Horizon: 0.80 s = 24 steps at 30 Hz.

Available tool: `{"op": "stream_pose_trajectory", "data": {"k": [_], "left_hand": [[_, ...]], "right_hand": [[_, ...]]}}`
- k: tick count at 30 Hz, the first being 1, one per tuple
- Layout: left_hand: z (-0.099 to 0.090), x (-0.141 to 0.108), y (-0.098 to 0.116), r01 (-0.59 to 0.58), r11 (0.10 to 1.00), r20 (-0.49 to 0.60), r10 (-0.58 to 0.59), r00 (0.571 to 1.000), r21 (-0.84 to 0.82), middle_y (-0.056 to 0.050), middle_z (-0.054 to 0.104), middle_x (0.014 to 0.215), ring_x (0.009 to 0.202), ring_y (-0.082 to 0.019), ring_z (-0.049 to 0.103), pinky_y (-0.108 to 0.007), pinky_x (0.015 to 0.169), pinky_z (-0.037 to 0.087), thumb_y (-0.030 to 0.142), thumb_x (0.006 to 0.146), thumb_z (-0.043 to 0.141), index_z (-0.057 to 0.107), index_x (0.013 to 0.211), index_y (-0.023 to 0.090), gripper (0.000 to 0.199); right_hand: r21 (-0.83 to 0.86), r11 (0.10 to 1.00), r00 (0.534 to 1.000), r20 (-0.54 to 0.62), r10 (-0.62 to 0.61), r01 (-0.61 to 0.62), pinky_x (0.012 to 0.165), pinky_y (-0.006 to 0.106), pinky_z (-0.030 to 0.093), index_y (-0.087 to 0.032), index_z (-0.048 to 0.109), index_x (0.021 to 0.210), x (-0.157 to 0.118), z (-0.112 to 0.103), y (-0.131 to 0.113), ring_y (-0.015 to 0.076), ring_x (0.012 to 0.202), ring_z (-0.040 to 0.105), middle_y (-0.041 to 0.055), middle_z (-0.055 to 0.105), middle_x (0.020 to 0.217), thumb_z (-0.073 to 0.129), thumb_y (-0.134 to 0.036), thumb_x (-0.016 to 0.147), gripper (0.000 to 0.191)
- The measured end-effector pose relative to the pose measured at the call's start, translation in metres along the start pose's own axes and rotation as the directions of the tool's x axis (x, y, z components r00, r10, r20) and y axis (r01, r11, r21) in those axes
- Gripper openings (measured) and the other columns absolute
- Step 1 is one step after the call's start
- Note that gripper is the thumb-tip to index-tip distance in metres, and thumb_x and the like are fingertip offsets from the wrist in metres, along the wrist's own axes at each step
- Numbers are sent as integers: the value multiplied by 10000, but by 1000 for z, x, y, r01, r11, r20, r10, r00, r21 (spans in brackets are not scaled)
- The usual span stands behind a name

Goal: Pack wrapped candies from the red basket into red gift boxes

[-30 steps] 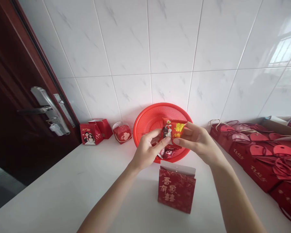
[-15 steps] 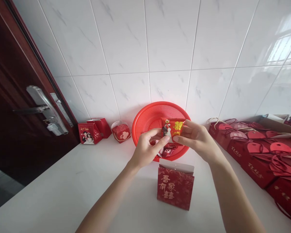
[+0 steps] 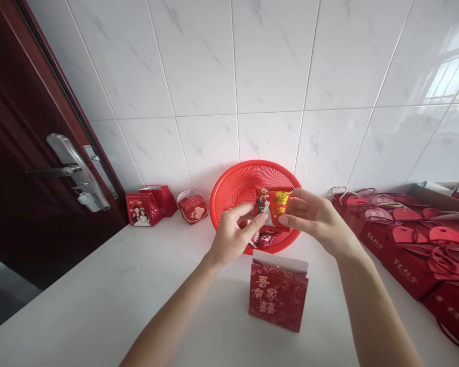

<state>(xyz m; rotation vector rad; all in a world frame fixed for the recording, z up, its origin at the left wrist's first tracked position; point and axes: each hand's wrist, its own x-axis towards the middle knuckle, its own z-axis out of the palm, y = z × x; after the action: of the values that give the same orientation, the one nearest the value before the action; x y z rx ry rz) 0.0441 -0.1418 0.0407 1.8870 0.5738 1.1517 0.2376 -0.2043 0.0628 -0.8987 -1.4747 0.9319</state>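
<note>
Between my two hands is a small red candy packet (image 3: pixel 278 205) printed with a wedding couple and gold characters. My left hand (image 3: pixel 235 232) pinches its left side, thumb in front. The fingers of my right hand (image 3: pixel 315 219) close on its right edge. Behind and below the packet, a red plastic basket (image 3: pixel 222 196) leans tilted toward me, with several wrapped candies (image 3: pixel 265 238) in its lower part. Closer to me, a dark red gift box (image 3: pixel 277 300) with gold characters stands upright on the white table, its grey-white top flaps raised.
Two red boxes (image 3: pixel 143 210) with a couple's picture and a small round-handled box (image 3: pixel 192 208) stand at the back left. Rows of red gift boxes (image 3: pixel 398 255) line the right side. A tiled wall (image 3: pixel 202 142) rises behind; a dark door (image 3: pixel 30 153) is at left.
The view has shifted slightly. Both hands keep the packet in nearly the same place above the basket, with the right fingertips a little farther toward its edge.
</note>
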Motion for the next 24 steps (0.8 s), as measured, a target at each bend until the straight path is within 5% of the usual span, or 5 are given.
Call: {"op": "stream_pose_trajectory", "data": {"k": [8,24], "left_hand": [[0,0,1,-3,1000,12,3,1000,-12,15,488,676,639,-125,477,-253,580,395,447,909,654,571,717,182,338],[2,1,-2,7,1000,15,-7,1000,-20,-4,548,725,678,-127,512,-237,596,413,422,904,663,637,777,169,285]], "right_hand": [[3,1000,1000,-7,16,-16,749,350,560,-214,603,926,1,2,-1,213,850,692,44,720,909,799,-357,798,274],[47,999,999,43,4,-6,836,416,580,-216,623,1001,2,3,1,259,968,706,87,738,1088,768,-346,839,254]]}}
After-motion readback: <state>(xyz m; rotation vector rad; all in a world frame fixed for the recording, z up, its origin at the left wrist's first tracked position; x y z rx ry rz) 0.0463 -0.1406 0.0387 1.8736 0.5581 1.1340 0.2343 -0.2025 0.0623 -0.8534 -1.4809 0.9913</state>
